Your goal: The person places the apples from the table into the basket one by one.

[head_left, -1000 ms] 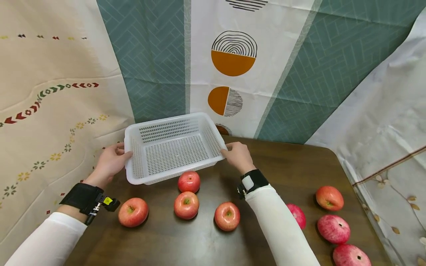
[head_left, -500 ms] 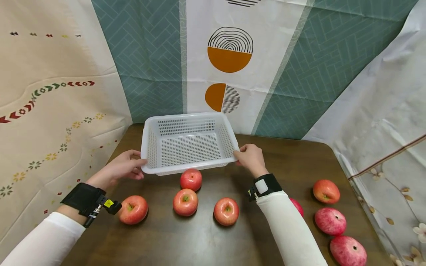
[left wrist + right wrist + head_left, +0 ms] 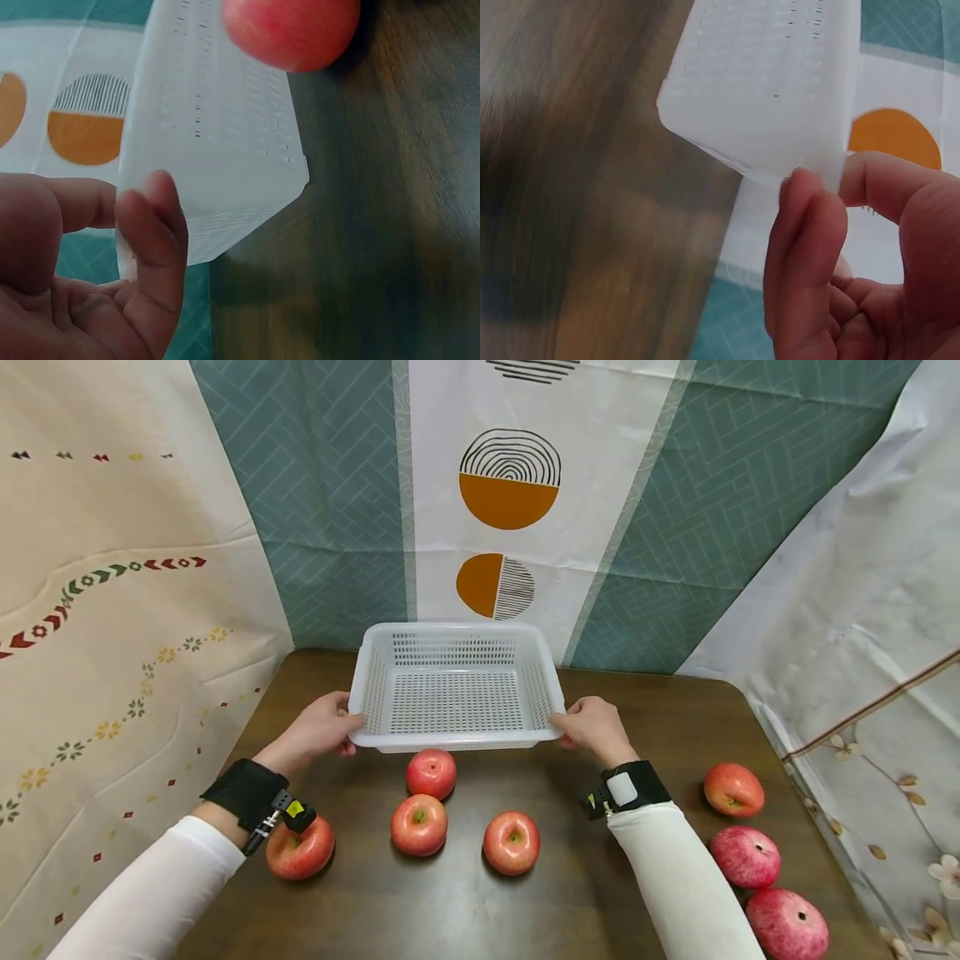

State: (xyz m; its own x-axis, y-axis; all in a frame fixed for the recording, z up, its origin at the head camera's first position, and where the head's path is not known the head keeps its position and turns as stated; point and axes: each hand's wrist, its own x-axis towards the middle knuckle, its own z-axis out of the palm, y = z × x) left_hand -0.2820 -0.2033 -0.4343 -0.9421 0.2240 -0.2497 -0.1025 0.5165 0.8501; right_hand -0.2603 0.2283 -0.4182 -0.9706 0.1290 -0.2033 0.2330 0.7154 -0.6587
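Observation:
A white perforated plastic basket stands at the back middle of the table in the head view, with nothing inside. My left hand pinches its front left corner by the rim; the left wrist view shows the thumb inside and curled fingers under the edge. At the front right corner my right hand pinches the rim the same way, as the right wrist view shows on the basket wall. Just in front of the basket sits a red apple, with another apple close before it.
One apple sits at the middle front, and another apple lies partly under my left wrist strap. On the right are a reddish apple and two pink fruits, one pink fruit touching the other. Patterned cloth hangs behind the table.
The basket has moved right and straightened from a tilt, with both hands moving along. My left hand, looser on the corner half a second ago, now pinches the rim. The apples have stayed put.

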